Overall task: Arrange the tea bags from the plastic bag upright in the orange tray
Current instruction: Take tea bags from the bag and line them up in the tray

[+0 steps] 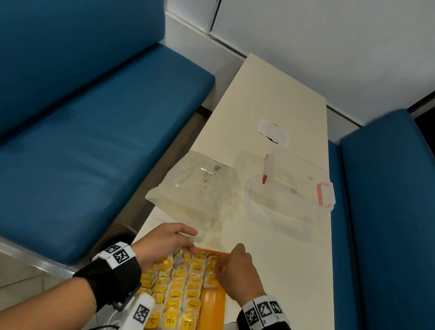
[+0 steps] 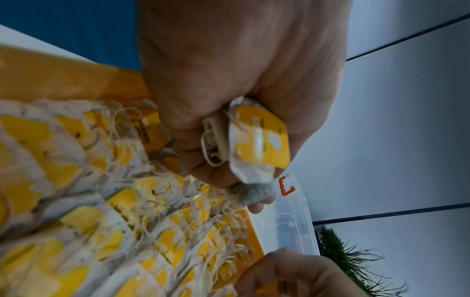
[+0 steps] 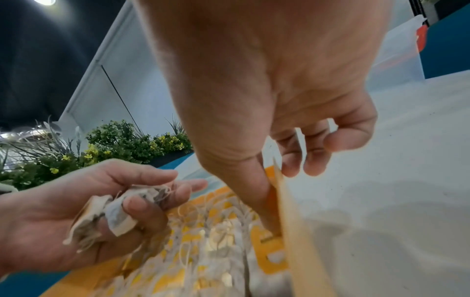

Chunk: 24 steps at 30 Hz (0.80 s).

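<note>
Left hand [image 1: 163, 241] clutches spare tea bags [image 2: 257, 138] — supply for right hand's [image 1: 236, 267] pinching fingers [image 3: 257, 193], seating one upright in orange tray [image 1: 212, 311].

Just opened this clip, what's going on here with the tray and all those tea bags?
A person is filling an orange tray with tea bags, standing them in rows. The left hand grips a small bunch of loose tea bags over the tray's far end. The right hand reaches down into the rightmost row, thumb against the tray's side wall, apparently seating a bag. Most of the tray is packed; the right column is still partly bare. The plastic bag lies beyond on the white table, beside a clear container.
</note>
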Motion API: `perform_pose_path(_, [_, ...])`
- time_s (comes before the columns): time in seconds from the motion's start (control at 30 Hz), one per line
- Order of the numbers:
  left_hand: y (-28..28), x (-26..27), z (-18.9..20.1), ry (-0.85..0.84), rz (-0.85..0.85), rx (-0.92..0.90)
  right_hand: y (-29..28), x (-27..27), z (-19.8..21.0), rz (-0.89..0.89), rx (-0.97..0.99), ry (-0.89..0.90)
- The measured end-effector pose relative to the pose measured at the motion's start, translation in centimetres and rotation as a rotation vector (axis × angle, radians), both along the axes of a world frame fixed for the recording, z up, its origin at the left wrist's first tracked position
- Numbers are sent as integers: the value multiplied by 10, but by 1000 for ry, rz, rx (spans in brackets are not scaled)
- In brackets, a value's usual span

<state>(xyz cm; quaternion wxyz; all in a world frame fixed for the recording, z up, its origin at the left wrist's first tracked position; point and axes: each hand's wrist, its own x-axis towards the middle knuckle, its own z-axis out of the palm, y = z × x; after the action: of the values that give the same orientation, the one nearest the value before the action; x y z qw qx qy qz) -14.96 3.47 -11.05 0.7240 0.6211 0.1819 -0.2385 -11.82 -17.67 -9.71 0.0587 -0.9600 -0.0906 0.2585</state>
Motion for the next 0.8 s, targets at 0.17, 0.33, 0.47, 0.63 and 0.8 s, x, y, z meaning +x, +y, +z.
perform_pose_path(0.17, [1, 0, -1, 14, 5, -42, -4, 3, -14, 52, -18, -117])
perform_pose_path(0.33, [2, 0, -2, 19, 17, -76, -4, 0, -16, 79, -36, -139])
perform_pose_path(0.47, [1, -1, -2, 26, 30, -95, -6, 1, -16, 81, -10, -149])
perform_pose_path(0.63, [2, -1, 2, 110, 101, -244, -5, 3, -17, 89, -25, -130])
perform_pose_path(0.8, [2, -1, 8, 148, 117, -386, -8, 2, -9, 71, 14, -162])
